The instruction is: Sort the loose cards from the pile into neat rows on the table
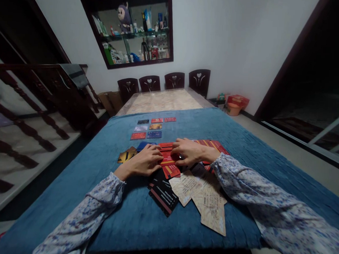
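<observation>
My left hand [147, 159] is over the pile of cards, its curled fingers closed on the left edge of a red card [167, 157]. On the opposite edge, my right hand [187, 152] grips the same red card with bent fingers. Beneath it sticks out a red and orange striped card [171, 171]. Nearer me lie black cards [164, 196] and cream patterned cards [211, 209], overlapping loosely. Gold cards [126, 155] and a blue card [144, 145] show beside my left hand. More striped red cards [213, 144] are partly hidden behind my right wrist.
Farther off, several cards lie in short rows, among them a blue card [154, 134] and a gold card [155, 126]. A blue cloth [80, 175] covers the near table; a marble-look tabletop [165, 98] extends beyond. Dark chairs [174, 81] line the far end.
</observation>
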Tool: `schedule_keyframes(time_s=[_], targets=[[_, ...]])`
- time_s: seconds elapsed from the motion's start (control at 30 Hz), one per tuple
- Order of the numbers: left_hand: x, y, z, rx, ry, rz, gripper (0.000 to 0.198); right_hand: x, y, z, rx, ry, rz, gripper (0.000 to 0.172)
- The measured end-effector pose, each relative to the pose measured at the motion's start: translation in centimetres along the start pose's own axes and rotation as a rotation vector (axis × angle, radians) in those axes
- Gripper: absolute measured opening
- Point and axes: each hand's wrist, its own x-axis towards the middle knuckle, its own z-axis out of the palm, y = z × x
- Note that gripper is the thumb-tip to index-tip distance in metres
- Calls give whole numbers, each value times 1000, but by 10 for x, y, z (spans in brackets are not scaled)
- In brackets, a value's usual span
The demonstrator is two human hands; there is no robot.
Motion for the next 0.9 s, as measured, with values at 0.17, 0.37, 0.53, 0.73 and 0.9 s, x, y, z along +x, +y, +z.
schedule_keyframes(time_s=[0.17, 0.37, 0.53, 0.73, 0.9], targets=[[0, -2, 1, -36, 9, 16, 22, -1, 8, 4, 46, 19, -20, 24], [-2, -4, 2, -82, 71, 17, 19, -1, 12, 4, 28, 20, -29, 20], [-1, -3, 4, -19, 123, 56, 24, -2, 13, 1, 23, 76, -87, 19], [1, -10, 13, 133, 223, 69, 28, -2, 11, 1, -110, 158, -134, 20], [0, -13, 15, 174, 319, 84, 29, 0, 14, 8, -158, 221, -137, 18]])
